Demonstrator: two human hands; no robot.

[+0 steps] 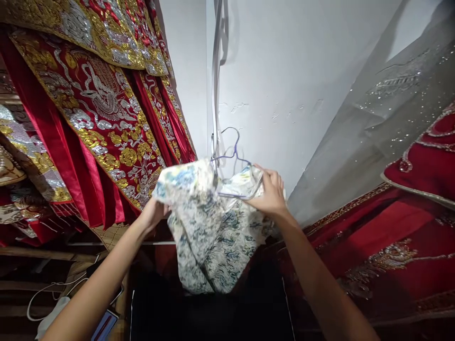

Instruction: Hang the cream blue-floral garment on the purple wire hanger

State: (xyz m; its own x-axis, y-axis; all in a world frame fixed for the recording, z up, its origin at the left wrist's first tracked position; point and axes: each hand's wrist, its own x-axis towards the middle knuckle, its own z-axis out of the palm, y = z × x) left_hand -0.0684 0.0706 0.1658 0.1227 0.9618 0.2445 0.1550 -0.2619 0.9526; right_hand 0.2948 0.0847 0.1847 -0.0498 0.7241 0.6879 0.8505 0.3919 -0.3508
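A white garment (231,246) with a blue, green and yellow pattern hangs in front of me, held up between both hands. A thin purple hanger (235,148) sits in its neck opening, with the hook sticking up above the collar. My left hand (153,214) grips the garment at its left sleeve or shoulder, and cloth covers most of the fingers. On the other side, my right hand (272,192) is closed on the garment's right shoulder beside the hanger arm. The left part of the cloth is slightly blurred.
Red embroidered costumes (106,104) hang at the left. Grey sheer fabric (384,109) and red beaded cloth (398,237) hang at the right. Ahead, a strap-like strip (215,71) runs down the white wall (291,57). A phone (105,326) and white cable (33,303) lie lower left.
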